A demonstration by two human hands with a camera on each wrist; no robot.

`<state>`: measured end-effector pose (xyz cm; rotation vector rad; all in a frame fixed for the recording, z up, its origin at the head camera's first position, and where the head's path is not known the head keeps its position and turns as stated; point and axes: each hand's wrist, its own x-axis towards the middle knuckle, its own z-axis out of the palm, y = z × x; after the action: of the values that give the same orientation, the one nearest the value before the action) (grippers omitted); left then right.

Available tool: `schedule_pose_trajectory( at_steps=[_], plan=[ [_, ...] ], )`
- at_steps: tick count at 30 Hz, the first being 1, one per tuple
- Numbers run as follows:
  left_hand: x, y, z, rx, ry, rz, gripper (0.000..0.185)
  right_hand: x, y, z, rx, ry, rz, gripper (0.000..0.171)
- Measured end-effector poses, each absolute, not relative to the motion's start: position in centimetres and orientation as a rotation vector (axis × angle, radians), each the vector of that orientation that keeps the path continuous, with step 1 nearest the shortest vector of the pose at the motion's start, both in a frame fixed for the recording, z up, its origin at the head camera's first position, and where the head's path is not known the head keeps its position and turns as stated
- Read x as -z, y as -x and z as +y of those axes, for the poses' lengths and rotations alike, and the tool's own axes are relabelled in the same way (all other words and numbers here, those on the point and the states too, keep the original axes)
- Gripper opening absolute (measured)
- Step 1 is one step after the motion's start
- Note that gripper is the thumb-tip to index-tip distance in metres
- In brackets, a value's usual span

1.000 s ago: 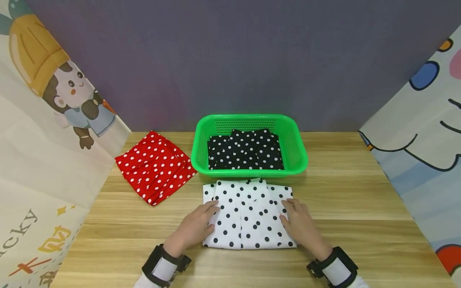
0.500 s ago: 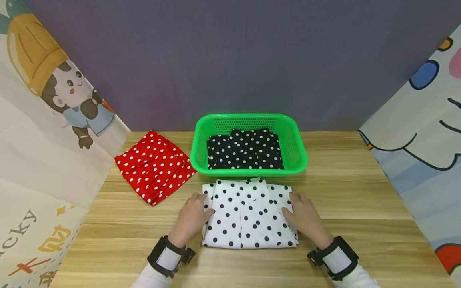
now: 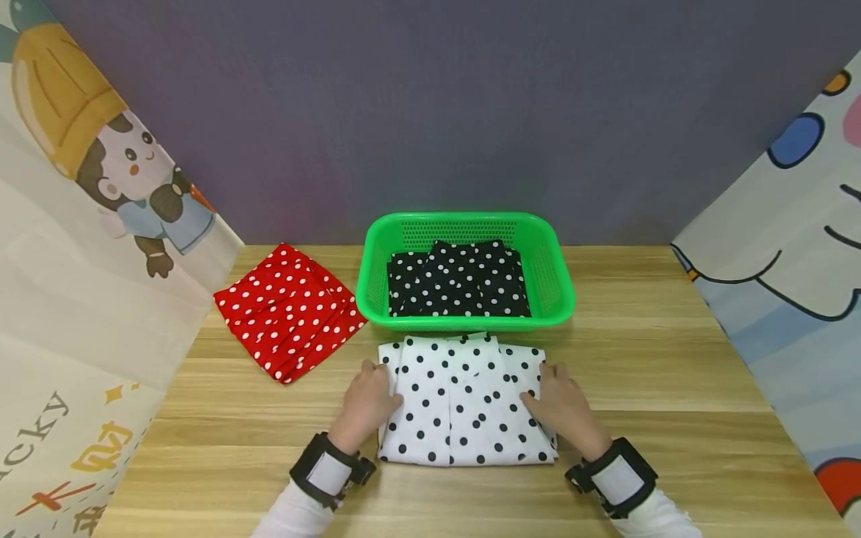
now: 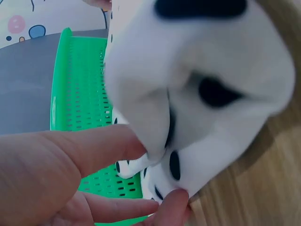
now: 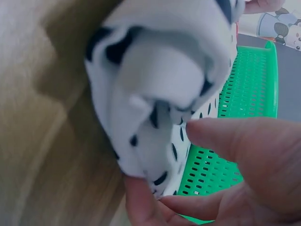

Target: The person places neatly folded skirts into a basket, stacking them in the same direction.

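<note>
1. Head view: a folded white cloth with black dots [image 3: 464, 400] lies on the wooden table [image 3: 673, 388], just in front of a green basket [image 3: 558, 288].
2. The left hand [image 3: 366, 403] sits at the cloth's left edge, thumb on top of the fabric and the other fingers tucked against the side of the fold.
3. The right hand [image 3: 561, 407] mirrors it at the right edge, thumb on top and the other fingers curled at the side.
4. Beyond the fingertips of both hands, the basket holds a folded black cloth with white dots [image 3: 457, 280].
5. Well to the left of the left hand's fingers lies a folded red cloth with white dots [image 3: 289, 310], flat on the table beside the basket.
6. Left wrist view: the thumb [image 4: 99, 146] lies over the folded edge of the white cloth [image 4: 197, 84], and two fingertips [image 4: 171, 209] come up from below, so the edge is pinched between them.
7. Past these fingers stands the basket's perforated wall [image 4: 80, 89]; wood shows under the cloth.
8. Right wrist view: the thumb [image 5: 235, 139] presses on the cloth's bunched right edge [image 5: 155, 94], and a finger [image 5: 141, 200] curls under it, gripping the layers.
9. Behind the thumb is the basket wall [image 5: 249, 84]; the tabletop lies to the left of the cloth.
</note>
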<state>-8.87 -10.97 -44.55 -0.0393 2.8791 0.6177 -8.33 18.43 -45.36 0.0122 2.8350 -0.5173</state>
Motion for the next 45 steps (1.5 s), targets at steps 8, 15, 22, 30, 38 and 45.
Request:
schedule_pose_trajectory(
  at_steps=[8, 15, 22, 30, 38, 45],
  plan=[
    [44.8, 9.0, -10.2, -0.633, 0.044, 2.904, 0.048, 45.8, 8.4, 17.9, 0.630, -0.007, 2.864, 0.063],
    [44.8, 8.8, -10.3, -0.715, 0.062, 2.870, 0.035, 46.1, 8.2, 17.5, 0.720, 0.009, 2.846, 0.051],
    [45.0, 8.7, -10.6, -0.819, 0.069, 2.803, 0.026, 46.5, 8.1, 17.6, 0.752, 0.024, 2.871, 0.046],
    [44.7, 8.0, -10.8, -0.890, 0.070, 2.815, 0.031, 46.3, 7.5, 17.9, 0.805, -0.013, 2.914, 0.036],
    [43.7, 6.9, -10.9, -0.949, -0.035, 2.906, 0.035, 45.2, 6.1, 18.1, 0.853, -0.051, 2.959, 0.031],
    [42.4, 6.0, -11.1, -0.988, -0.136, 2.944, 0.035, 44.1, 5.1, 18.2, 0.859, -0.057, 2.991, 0.028]
  ],
)
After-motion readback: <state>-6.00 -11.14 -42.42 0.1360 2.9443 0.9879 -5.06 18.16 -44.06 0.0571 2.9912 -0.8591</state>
